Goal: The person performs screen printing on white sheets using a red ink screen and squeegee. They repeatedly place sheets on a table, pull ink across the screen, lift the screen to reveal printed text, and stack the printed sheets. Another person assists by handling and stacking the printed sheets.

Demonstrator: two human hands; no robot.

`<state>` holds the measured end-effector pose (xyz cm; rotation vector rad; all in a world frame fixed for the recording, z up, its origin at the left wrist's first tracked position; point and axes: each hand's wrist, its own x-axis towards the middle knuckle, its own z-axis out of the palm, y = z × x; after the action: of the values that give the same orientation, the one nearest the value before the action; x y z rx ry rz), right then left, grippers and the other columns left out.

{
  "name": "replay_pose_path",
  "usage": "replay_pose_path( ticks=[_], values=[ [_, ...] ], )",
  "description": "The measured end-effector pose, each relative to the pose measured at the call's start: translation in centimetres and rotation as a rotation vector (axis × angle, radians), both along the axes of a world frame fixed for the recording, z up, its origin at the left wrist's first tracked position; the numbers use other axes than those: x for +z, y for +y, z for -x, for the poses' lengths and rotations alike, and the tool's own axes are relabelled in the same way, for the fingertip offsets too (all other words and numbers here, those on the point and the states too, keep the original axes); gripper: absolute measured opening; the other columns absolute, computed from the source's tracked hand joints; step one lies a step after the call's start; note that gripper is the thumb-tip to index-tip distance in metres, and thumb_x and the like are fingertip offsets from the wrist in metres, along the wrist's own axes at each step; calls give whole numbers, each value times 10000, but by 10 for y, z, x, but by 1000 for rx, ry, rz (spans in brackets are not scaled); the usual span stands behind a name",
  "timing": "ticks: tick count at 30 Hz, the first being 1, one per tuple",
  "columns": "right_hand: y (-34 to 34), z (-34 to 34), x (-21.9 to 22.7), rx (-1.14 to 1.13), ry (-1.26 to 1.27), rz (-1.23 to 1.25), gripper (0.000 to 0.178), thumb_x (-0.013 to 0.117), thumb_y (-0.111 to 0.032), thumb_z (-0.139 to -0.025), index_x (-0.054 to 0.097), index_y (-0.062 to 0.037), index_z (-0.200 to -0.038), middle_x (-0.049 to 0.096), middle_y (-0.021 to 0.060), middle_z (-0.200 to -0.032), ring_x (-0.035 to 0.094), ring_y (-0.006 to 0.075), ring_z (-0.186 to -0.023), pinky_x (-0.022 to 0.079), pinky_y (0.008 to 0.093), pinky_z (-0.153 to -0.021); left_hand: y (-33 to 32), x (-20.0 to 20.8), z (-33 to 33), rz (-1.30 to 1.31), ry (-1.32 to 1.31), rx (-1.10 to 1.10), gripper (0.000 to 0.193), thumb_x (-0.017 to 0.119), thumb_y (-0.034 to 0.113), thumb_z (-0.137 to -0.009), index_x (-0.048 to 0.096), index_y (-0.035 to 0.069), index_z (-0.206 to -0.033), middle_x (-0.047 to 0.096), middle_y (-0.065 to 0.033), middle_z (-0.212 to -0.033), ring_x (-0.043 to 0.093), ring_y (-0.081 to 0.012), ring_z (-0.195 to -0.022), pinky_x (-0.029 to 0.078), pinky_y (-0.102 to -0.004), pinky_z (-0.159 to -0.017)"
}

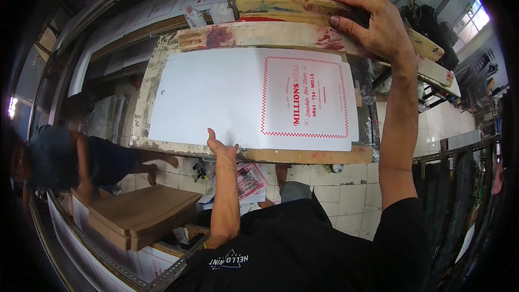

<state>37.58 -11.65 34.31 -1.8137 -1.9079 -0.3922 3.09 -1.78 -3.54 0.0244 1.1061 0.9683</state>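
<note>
A large white sheet (205,97) lies on the worn work board (143,97) in front of me. Its right part carries a red printed design inside a checkered border. My left hand (223,150) is at the near edge of the sheet, thumb over the top; the other fingers are mostly hidden below the edge. At the far side, my right hand (373,24) grips a yellowish, ink-stained wooden frame bar (286,6), fingers over its top and thumb in front. A paler wooden bar (259,36) with red stains lies just nearer, along the sheet's far edge.
White containers (220,13) stand behind the bars. Metal racks with printed sheets (162,8) fill the left. A blurred person (65,157) is at the left, near a stack of brown cardboard (143,213). Dark racks (459,194) line the right, above a tiled floor (351,197).
</note>
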Motion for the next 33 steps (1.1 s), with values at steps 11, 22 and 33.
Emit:
replay_pose_path(
  ticks=[11,22,33],
  values=[
    [7,-1,2,-27,55,-28,468,771,-477,-780,748,-150,-1114,732,148,-999,681,312,-888,517,398,-819,-8,36,12,85,33,183,882,661,567,-813,288,180,-1512,250,-117,-1534,227,-297,-1436,212,-578,-1103],
    [6,-2,2,-21,42,-24,502,756,-517,-782,747,-137,-1111,732,143,-1004,677,306,-898,511,400,-820,-25,98,10,-124,148,273,860,670,541,-848,297,137,-1509,296,-105,-1495,310,-237,-1364,245,-474,-1091],
    [3,7,14,-16,18,-28,474,738,-420,-828,714,-58,-1134,720,178,-989,685,302,-912,504,374,-848,-68,159,-30,-883,175,34,506,536,257,-1003,388,23,-1427,496,-130,-1383,492,-239,-1251,386,-395,-1008]
  ],
)
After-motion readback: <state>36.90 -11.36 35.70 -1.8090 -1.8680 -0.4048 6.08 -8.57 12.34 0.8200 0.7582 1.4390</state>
